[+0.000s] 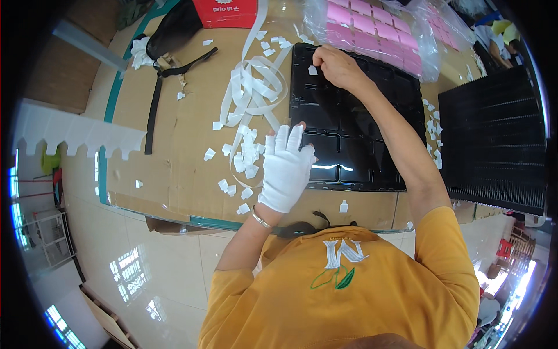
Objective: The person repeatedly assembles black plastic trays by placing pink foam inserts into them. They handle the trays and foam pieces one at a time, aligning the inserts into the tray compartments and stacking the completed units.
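A black plastic tray (363,128) with shallow rectangular compartments lies on the cardboard-covered table in front of me. My left hand (285,174), in a white glove with bare fingertips, rests at the tray's left edge with its fingers stretched out. Over the far left corner of the tray is my bare right hand (339,67), its fingers curled in a pinch. A small white tab (313,70) shows just below those fingertips; whether they hold anything is hidden. Beside my left hand lies a loose pile of similar white tabs (250,152).
A tangled white strip (256,93) lies left of the tray. Pink sheets (372,29) in clear plastic sit beyond it, near a red box (226,13). A stack of black ribbed trays (494,139) stands on the right. A black strap (154,119) lies farther left.
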The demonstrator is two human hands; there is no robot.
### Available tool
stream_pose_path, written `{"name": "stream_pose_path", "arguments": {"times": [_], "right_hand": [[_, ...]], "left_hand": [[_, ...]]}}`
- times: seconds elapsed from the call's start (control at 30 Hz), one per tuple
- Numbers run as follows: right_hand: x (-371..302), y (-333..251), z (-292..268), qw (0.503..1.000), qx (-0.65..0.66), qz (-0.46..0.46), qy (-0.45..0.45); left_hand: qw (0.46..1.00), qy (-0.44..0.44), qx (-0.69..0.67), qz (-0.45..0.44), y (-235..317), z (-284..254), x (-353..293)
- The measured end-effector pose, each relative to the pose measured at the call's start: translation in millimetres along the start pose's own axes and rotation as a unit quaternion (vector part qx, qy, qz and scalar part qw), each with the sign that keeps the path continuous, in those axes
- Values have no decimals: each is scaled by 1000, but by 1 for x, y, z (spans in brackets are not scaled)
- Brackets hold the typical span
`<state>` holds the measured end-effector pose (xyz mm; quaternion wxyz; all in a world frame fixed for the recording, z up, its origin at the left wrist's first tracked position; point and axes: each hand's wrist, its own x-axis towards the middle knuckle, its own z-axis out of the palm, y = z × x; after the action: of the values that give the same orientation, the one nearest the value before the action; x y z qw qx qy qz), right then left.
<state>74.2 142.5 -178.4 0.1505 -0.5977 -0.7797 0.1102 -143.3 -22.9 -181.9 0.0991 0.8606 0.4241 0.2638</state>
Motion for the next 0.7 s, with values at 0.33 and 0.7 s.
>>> {"name": "stream_pose_path", "arguments": {"times": [0.33,0.7], "right_hand": [[-4,-16,-7,997,-55,-20,-44],[4,-9,-9,998,3,5,-68]], "left_hand": [[1000,8,13,4,-3,2,-4],[1000,16,26,6,-3,5,-6]]}}
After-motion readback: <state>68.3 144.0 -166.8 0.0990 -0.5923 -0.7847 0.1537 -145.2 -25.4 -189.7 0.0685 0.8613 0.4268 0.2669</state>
